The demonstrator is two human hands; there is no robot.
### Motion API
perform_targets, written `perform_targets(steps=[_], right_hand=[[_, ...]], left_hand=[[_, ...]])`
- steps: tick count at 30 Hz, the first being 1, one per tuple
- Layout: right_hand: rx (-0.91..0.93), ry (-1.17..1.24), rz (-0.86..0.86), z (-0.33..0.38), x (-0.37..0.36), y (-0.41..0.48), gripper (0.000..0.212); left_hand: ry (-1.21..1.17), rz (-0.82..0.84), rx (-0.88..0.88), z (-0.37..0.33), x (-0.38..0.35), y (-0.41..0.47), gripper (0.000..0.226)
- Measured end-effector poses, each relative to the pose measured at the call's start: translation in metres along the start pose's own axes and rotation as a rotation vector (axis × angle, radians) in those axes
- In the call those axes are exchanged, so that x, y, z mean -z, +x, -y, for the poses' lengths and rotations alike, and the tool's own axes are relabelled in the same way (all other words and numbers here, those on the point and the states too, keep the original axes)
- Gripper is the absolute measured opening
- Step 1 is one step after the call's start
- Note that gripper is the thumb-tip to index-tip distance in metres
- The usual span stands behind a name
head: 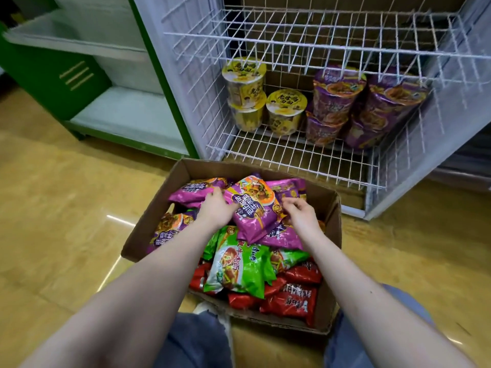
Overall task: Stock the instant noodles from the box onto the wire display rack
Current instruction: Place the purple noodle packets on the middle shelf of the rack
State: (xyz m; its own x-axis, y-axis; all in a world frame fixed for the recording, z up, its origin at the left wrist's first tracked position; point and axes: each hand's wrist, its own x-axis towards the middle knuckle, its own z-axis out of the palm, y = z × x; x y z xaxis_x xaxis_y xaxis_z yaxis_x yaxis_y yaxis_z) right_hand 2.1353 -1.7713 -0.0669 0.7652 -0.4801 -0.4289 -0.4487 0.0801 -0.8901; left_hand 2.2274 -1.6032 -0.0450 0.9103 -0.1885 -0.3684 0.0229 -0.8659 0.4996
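Note:
An open cardboard box (148, 224) on the floor holds purple, green (239, 264) and red (295, 298) instant noodle packets. My left hand (216, 208) grips the left edge of a purple packet (255, 205) lying on top of the pile. My right hand (299, 211) has curled fingers at that packet's right edge, pinching it. Beyond the box stands the white wire rack (292, 155). Its lower shelf carries three yellow noodle cups (285, 110) on the left and several purple cups (334, 102) on the right. The upper wire basket (318, 43) is empty.
A green and white shelving unit (87, 83) stands to the left of the rack. The floor is glossy yellow tile (58, 203). My knees in blue jeans (196, 338) are just before the box's near edge.

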Motion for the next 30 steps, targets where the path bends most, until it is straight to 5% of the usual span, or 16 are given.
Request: perform_targets(steps=[6,12,17,23,26,30], right_hand=[[-0.012,-0.162,-0.021,-0.015,-0.004,0.014,0.036],[-0.053,-0.43,-0.061,-0.026,-0.013,0.032,0.052],[-0.045,-0.66,-0.039,-0.016,-0.019,0.039,0.062],[-0.067,-0.528,0.002,-0.019,-0.028,0.035,0.053],[-0.049,-0.372,0.042,-0.021,-0.036,0.023,0.06],[-0.069,-0.053,0.093,-0.013,-0.041,0.008,0.035]], left_hand=[[-0.07,0.15,0.204,0.02,-0.02,0.024,0.077],[-0.43,0.3,0.383,0.005,-0.027,0.042,0.054],[-0.664,0.42,0.547,-0.003,-0.037,0.038,0.071],[-0.845,0.402,0.562,0.003,-0.022,0.04,0.014],[-0.92,0.334,0.477,0.003,-0.01,0.031,0.025],[-0.934,0.295,0.39,0.008,0.0,0.01,0.068]])
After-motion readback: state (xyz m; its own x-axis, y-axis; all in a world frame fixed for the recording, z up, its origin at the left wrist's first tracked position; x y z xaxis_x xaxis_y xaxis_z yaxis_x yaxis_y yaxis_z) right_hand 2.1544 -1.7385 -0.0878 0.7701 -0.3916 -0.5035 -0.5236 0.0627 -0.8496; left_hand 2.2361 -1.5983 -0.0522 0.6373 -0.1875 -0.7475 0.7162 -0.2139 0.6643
